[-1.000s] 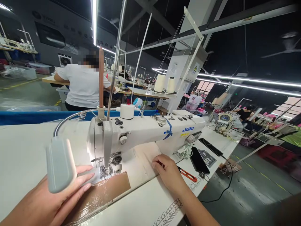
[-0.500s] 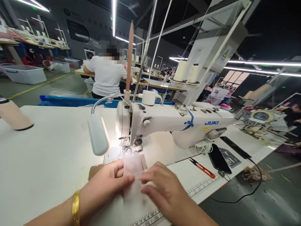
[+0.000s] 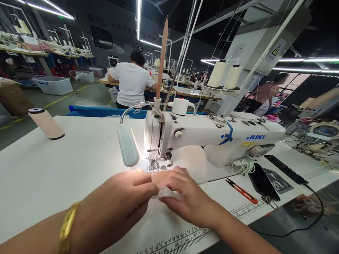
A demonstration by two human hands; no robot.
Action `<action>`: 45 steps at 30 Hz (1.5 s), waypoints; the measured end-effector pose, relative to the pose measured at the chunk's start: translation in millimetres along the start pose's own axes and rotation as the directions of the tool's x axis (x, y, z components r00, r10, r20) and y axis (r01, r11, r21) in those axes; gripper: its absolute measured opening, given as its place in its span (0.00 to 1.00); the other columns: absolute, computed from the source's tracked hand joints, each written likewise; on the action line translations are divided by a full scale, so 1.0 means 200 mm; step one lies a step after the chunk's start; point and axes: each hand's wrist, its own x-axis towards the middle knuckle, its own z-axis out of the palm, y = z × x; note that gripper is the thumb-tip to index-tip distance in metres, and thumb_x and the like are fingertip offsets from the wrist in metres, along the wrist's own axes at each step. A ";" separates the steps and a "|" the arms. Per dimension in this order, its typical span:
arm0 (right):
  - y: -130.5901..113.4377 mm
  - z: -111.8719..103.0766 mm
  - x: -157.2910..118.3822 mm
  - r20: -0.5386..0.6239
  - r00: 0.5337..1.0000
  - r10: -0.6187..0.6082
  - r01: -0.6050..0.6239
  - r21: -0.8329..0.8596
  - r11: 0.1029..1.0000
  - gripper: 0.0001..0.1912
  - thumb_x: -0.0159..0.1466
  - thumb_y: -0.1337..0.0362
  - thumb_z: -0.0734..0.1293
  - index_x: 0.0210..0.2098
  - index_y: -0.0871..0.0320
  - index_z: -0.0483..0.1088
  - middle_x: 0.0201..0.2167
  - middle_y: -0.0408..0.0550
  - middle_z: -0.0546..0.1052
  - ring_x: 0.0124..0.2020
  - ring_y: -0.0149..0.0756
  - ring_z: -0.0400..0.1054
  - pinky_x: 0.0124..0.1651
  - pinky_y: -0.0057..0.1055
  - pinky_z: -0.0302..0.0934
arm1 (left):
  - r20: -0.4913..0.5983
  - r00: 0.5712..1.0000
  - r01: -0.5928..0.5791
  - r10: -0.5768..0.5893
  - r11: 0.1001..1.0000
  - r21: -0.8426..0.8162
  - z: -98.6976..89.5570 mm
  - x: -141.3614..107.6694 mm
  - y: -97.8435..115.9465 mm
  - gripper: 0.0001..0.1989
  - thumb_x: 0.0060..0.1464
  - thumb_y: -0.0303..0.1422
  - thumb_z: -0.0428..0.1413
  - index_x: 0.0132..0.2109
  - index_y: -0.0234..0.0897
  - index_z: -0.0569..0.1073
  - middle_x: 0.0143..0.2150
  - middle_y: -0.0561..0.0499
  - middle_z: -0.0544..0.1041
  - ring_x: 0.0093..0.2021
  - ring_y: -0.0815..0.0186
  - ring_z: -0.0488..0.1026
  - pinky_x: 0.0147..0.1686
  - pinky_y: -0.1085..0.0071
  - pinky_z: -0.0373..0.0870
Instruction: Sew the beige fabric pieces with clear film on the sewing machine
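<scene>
In front of the sewing machine [image 3: 212, 135], my left hand [image 3: 119, 197] is closed, its thumb and forefinger pinched at the left edge of a thin, sheer white piece of fabric [image 3: 166, 192]. Curled round the other end of this fabric is my right hand [image 3: 188, 197], thumb below and fingers above. A tan piece [image 3: 159, 177] lies just beyond the fingertips, close to the presser foot [image 3: 154, 165]; what it is made of I cannot tell. The lit lamp [image 3: 128, 146] hangs left of the needle. My left fingers hide part of the work.
Orange-handled thread snips [image 3: 241, 190], a black phone [image 3: 263, 181] and a coil of pale cord [image 3: 243, 165] lie on the right. A beige thread cone [image 3: 47, 124] stands at the left. Printed ruler marks [image 3: 177, 243] run along the front edge. A person in white [image 3: 134, 83] sits beyond.
The sheer fabric hung flat between my hands; now it is bunched in my right fingers. My left hand has turned knuckles-up over the work. The camera view has shifted left.
</scene>
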 end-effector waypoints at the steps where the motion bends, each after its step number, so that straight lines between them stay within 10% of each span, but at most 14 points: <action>1: 0.01 0.01 -0.02 -0.099 0.995 -0.019 0.011 -0.078 0.997 0.07 0.71 0.70 0.65 0.43 0.51 0.71 0.38 0.42 0.78 0.42 0.40 0.70 0.50 0.41 0.65 | -0.031 0.998 -0.059 0.063 0.992 0.109 -0.01 -0.02 -0.01 0.17 0.62 0.20 0.46 0.45 0.44 0.76 0.34 0.53 0.79 0.30 0.62 0.73 0.32 0.67 0.70; 3: 0.02 0.02 -0.06 -0.217 0.969 -0.113 0.053 -0.263 0.963 0.10 0.70 0.74 0.62 0.41 0.52 0.69 0.35 0.43 0.76 0.39 0.40 0.67 0.47 0.40 0.63 | -0.062 0.984 -0.149 0.168 0.960 0.237 -0.01 -0.08 -0.02 0.22 0.62 0.20 0.46 0.55 0.45 0.73 0.38 0.52 0.83 0.34 0.58 0.76 0.41 0.60 0.73; 6: 0.01 0.04 -0.14 -0.089 0.974 -0.207 0.156 -0.398 0.904 0.15 0.67 0.79 0.60 0.42 0.51 0.68 0.41 0.45 0.79 0.42 0.40 0.70 0.50 0.43 0.63 | -0.009 0.990 -0.142 0.144 0.983 0.120 0.04 -0.18 -0.01 0.23 0.62 0.21 0.50 0.58 0.50 0.73 0.42 0.52 0.84 0.38 0.57 0.78 0.49 0.58 0.74; 12: -0.03 -0.05 -0.19 0.156 0.988 -0.009 0.012 -0.012 1.000 0.22 0.62 0.77 0.60 0.51 0.51 0.67 0.46 0.47 0.78 0.48 0.42 0.72 0.53 0.42 0.69 | 0.131 0.981 0.178 -0.140 0.923 -0.341 0.09 -0.25 0.02 0.11 0.66 0.28 0.50 0.46 0.47 0.76 0.42 0.52 0.79 0.39 0.63 0.75 0.39 0.69 0.73; 18: -0.04 -0.01 -0.12 0.122 0.992 -0.011 0.000 0.090 0.996 0.21 0.72 0.68 0.66 0.64 0.52 0.67 0.58 0.51 0.77 0.60 0.45 0.68 0.63 0.45 0.67 | 0.072 0.927 0.375 -0.368 0.906 -0.198 0.20 -0.24 -0.06 0.07 0.69 0.34 0.51 0.43 0.42 0.73 0.44 0.50 0.77 0.43 0.58 0.74 0.43 0.63 0.72; 21: -0.07 0.00 -0.11 0.281 0.955 -0.089 0.061 0.106 0.992 0.09 0.75 0.61 0.67 0.52 0.53 0.76 0.45 0.47 0.81 0.50 0.42 0.72 0.58 0.43 0.69 | 0.100 0.900 0.436 -0.425 0.886 -0.156 0.25 -0.24 -0.06 0.06 0.67 0.34 0.52 0.42 0.42 0.74 0.45 0.49 0.75 0.44 0.56 0.72 0.43 0.61 0.71; 25: -0.08 -0.06 -0.13 0.337 0.935 -0.112 0.020 0.264 0.964 0.19 0.79 0.54 0.62 0.36 0.52 0.77 0.34 0.43 0.79 0.41 0.37 0.73 0.50 0.37 0.70 | 0.036 0.913 0.407 -0.406 0.902 -0.146 0.24 -0.23 -0.03 0.10 0.69 0.31 0.48 0.44 0.42 0.75 0.49 0.48 0.76 0.48 0.56 0.72 0.47 0.60 0.71; 34: 0.01 0.09 -0.16 0.119 0.991 0.068 -0.077 0.081 0.994 0.12 0.75 0.69 0.63 0.56 0.54 0.73 0.43 0.49 0.77 0.47 0.41 0.68 0.52 0.39 0.69 | -0.017 0.913 0.393 -0.407 0.892 -0.222 0.31 -0.24 -0.07 0.15 0.72 0.33 0.49 0.34 0.40 0.72 0.38 0.51 0.75 0.41 0.60 0.71 0.42 0.65 0.67; 41: 0.01 0.09 -0.20 0.114 0.989 0.096 -0.111 0.134 0.985 0.16 0.77 0.66 0.60 0.61 0.54 0.70 0.41 0.51 0.78 0.43 0.42 0.70 0.47 0.39 0.67 | 0.007 0.898 0.410 -0.440 0.831 -0.376 0.15 -0.15 -0.01 0.16 0.73 0.34 0.49 0.35 0.41 0.74 0.34 0.55 0.77 0.37 0.66 0.73 0.41 0.72 0.69; 45: -0.03 -0.03 -0.14 0.252 0.933 0.257 -0.337 0.359 0.870 0.18 0.76 0.50 0.66 0.60 0.49 0.73 0.50 0.50 0.79 0.49 0.44 0.71 0.55 0.41 0.65 | 0.239 0.934 0.345 -0.264 0.837 -0.426 0.12 -0.09 0.09 0.09 0.61 0.27 0.55 0.32 0.42 0.73 0.28 0.59 0.76 0.27 0.71 0.70 0.28 0.76 0.63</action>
